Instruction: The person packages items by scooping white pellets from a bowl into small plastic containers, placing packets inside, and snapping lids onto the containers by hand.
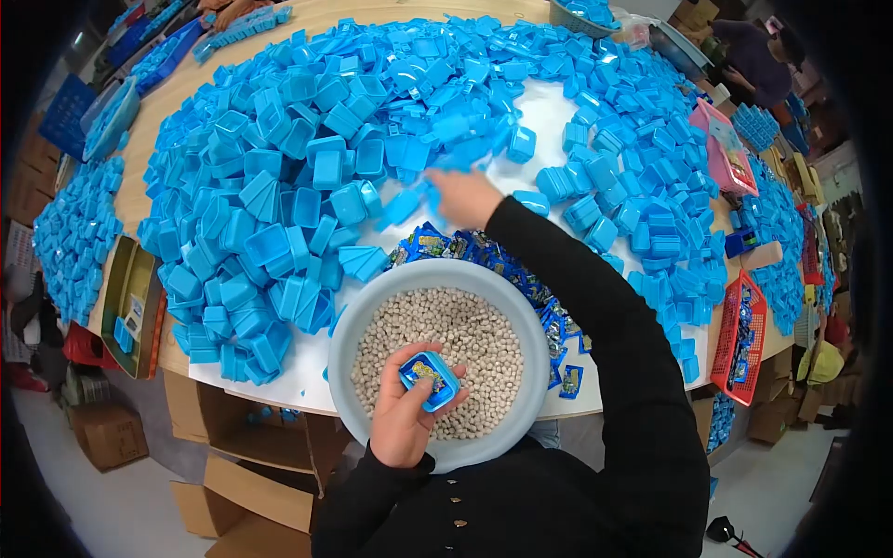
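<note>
My left hand (405, 414) holds a small blue box (433, 381) over the basin, with a printed packet lying inside it and my thumb on top. Below that hand, the grey-white basin (533, 372) holds many small pale pellets (465, 325). My right hand (465, 198) reaches beyond the basin to the edge of the blue pile; its fingers are smeared by motion among blue pieces, and whether they grip one is unclear. Dark printed packets (433, 242) lie between that hand and the basin's far rim.
Heaped blue boxes and lids (326, 163) cover much of the table. A red basket (741, 339) with packets and a pink basket (724, 149) stand at the right. At the left is a metal tray (130, 307). Cardboard boxes (251, 502) sit below. Another person (758, 60) is at the upper right.
</note>
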